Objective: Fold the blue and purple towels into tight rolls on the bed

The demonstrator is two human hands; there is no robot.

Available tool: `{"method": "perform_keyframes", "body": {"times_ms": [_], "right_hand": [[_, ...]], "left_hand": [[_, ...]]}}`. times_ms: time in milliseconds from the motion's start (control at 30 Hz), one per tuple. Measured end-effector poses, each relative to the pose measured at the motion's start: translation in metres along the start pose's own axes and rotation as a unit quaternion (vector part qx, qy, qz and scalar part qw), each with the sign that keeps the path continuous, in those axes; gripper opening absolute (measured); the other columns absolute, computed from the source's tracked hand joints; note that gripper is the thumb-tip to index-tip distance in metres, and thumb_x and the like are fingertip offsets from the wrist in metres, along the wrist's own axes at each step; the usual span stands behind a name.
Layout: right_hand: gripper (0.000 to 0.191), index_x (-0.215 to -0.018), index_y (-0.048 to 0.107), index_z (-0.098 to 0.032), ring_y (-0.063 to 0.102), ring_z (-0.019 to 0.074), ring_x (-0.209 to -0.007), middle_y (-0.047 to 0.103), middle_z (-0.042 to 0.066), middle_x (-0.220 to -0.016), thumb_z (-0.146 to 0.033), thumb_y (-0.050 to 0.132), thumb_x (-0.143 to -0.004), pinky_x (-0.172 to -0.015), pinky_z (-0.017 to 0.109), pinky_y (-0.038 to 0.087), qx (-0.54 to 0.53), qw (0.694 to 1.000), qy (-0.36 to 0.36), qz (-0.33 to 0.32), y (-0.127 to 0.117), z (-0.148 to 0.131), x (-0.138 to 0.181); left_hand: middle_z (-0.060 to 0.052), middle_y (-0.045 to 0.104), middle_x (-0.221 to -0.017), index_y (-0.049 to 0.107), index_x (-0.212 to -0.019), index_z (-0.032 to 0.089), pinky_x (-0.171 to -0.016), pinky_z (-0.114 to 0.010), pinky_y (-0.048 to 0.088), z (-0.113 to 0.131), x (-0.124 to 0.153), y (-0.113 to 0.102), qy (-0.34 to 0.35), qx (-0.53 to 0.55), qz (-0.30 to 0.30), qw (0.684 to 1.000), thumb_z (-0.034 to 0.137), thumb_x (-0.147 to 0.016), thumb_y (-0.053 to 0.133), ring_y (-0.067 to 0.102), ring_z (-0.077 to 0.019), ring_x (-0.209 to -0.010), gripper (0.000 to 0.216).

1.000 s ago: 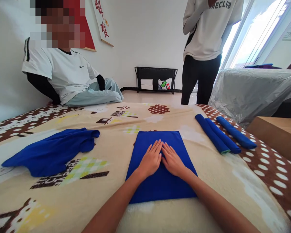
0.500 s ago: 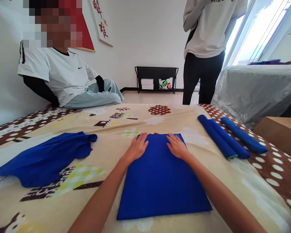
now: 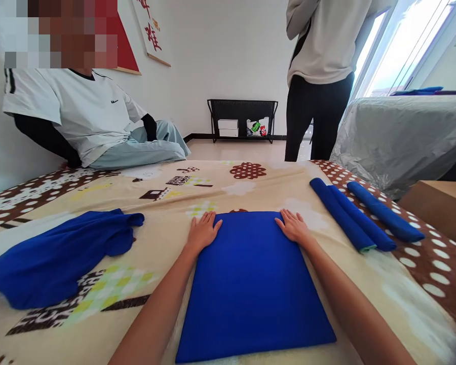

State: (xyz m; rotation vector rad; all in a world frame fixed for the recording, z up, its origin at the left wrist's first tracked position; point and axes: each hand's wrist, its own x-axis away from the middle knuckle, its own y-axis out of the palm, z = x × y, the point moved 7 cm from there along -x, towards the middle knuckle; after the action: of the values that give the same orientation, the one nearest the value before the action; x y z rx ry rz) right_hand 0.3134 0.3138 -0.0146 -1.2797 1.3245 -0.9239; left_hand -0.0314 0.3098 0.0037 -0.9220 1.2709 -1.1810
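A blue cloth [image 3: 254, 284], folded into a smooth flat rectangle, lies in front of me on the patterned blanket [image 3: 163, 314]. My left hand [image 3: 204, 230] rests at its far left corner, palm down with the fingers stretched out. At the far right corner my right hand [image 3: 293, 226] lies flat, its fingers slightly spread and partly on the cloth's edge. Neither hand grips anything. To the left is a loose, crumpled blue cloth [image 3: 66, 253], apart from my hands. Several rolled blue cloths [image 3: 342, 218] lie side by side on the right.
A person [image 3: 87, 116] sits on the bed's far left edge, and another person [image 3: 321, 81] stands beyond the far edge. A black rack [image 3: 243, 114] stands by the wall. On the right are a cardboard box [image 3: 437, 208] and a plastic-covered piece of furniture [image 3: 399, 132].
My hands have moved apart from the top of the folded cloth out to its two far corners. The view has shifted slightly, and the cloth appears a little larger.
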Motion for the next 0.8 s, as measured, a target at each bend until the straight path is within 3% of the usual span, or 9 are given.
{"method": "perform_keyframes", "body": {"times_ms": [67,167,267,367,467,600,700,800], "right_hand": [[0.055,-0.146,0.047,-0.018,0.036,0.0308,-0.145,0.042,0.013,-0.154,-0.045,0.054,-0.099,-0.12,0.062,0.02,0.015,1.0,0.016,0.021,-0.009,-0.012,0.005],[0.056,-0.153,0.037,-0.009,0.023,0.0304,-0.152,0.03,0.019,-0.161,-0.033,0.042,-0.103,-0.125,0.057,0.01,0.026,0.999,-0.014,0.044,-0.016,-0.056,0.028],[0.054,-0.153,0.037,-0.004,0.025,0.0257,-0.152,0.029,0.017,-0.161,-0.024,0.031,-0.103,-0.126,0.045,0.019,0.021,0.995,-0.096,0.024,-0.006,-0.11,0.077],[0.053,-0.153,0.04,-0.008,0.028,0.0233,-0.151,0.03,0.012,-0.16,-0.025,0.032,-0.103,-0.124,0.041,0.026,0.013,0.988,-0.157,-0.005,0.002,-0.14,0.142],[0.055,-0.156,0.034,-0.014,0.024,0.0203,-0.152,0.024,0.005,-0.163,-0.031,0.034,-0.104,-0.125,0.04,0.027,0.003,0.971,-0.239,-0.023,-0.009,-0.14,0.205],[0.061,-0.16,0.021,-0.023,0.026,0.0159,-0.151,0.025,-0.001,-0.162,-0.036,0.041,-0.104,-0.125,0.038,0.028,0.001,0.924,-0.381,-0.028,-0.036,-0.109,0.268],[0.062,-0.159,0.027,-0.022,0.037,0.0129,-0.146,0.039,0.0,-0.156,-0.032,0.05,-0.102,-0.123,0.03,0.031,0.017,0.923,-0.384,0.019,-0.047,-0.067,0.288],[0.058,-0.154,0.039,-0.021,0.047,0.0146,-0.139,0.051,0.004,-0.149,-0.023,0.055,-0.098,-0.118,0.029,0.04,0.032,0.924,-0.371,0.084,-0.046,-0.033,0.297]], "left_hand": [[-0.012,0.048,-0.15,0.053,-0.138,0.02,-0.113,-0.063,0.035,0.015,0.005,-0.01,-0.005,-0.017,0.017,1.0,0.04,-0.095,0.063,0.046,-0.033,-0.137,0.049],[-0.015,0.038,-0.159,0.045,-0.147,0.018,-0.12,-0.061,0.024,0.062,0.029,-0.016,0.044,-0.028,0.024,0.998,0.031,-0.099,0.054,0.034,-0.0323,-0.147,0.05],[-0.013,0.033,-0.162,0.037,-0.153,0.014,-0.123,-0.046,0.026,0.116,0.079,-0.009,0.143,-0.018,-0.009,0.99,0.023,-0.101,0.041,0.029,-0.0245,-0.151,0.053],[-0.01,0.036,-0.161,0.036,-0.154,0.014,-0.122,-0.044,0.029,0.144,0.146,-0.007,0.216,-0.008,-0.039,0.976,0.027,-0.102,0.038,0.031,-0.0232,-0.151,0.054],[-0.005,0.033,-0.162,0.031,-0.157,0.02,-0.121,-0.045,0.03,0.136,0.208,-0.021,0.272,-0.003,-0.046,0.961,0.035,-0.104,0.037,0.032,-0.0221,-0.15,0.055],[0.001,0.03,-0.164,0.026,-0.158,0.028,-0.12,-0.04,0.034,0.094,0.265,-0.052,0.36,-0.043,0.001,0.932,0.044,-0.103,0.042,0.033,-0.0187,-0.15,0.059],[0.0,0.041,-0.158,0.035,-0.155,0.025,-0.12,-0.035,0.034,0.055,0.283,-0.064,0.383,-0.073,0.058,0.919,0.039,-0.101,0.05,0.038,-0.0167,-0.147,0.057],[-0.002,0.058,-0.146,0.047,-0.148,0.02,-0.121,-0.034,0.032,0.028,0.292,-0.07,0.403,-0.067,0.116,0.905,0.02,-0.099,0.051,0.047,-0.0152,-0.141,0.049]]}}
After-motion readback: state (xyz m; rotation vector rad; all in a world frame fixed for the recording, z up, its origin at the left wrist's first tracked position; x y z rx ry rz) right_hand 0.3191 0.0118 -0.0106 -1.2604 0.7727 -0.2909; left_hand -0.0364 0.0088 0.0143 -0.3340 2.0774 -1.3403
